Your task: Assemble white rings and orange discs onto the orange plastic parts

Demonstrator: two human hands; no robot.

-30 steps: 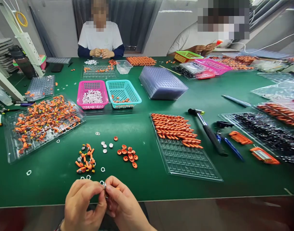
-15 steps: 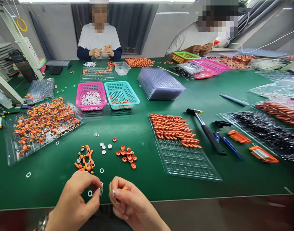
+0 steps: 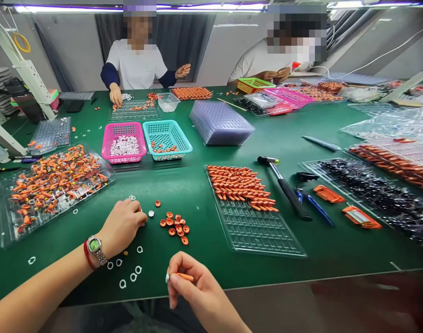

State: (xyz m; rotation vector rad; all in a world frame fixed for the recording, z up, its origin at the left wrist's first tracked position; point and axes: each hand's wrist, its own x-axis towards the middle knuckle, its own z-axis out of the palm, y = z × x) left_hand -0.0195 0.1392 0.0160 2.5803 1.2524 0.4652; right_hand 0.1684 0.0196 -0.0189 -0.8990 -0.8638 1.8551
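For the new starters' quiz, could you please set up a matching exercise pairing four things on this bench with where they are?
Things:
1. pink basket
2. hammer
3. small orange part
4. loose orange caps

Places:
A. lying on the green mat right of the part-filled clear tray
B. pinched in the fingers of the right hand
C. directly left of the teal basket
D. on the mat just right of the left hand

Pairs: 1-C, 2-A, 3-B, 4-D
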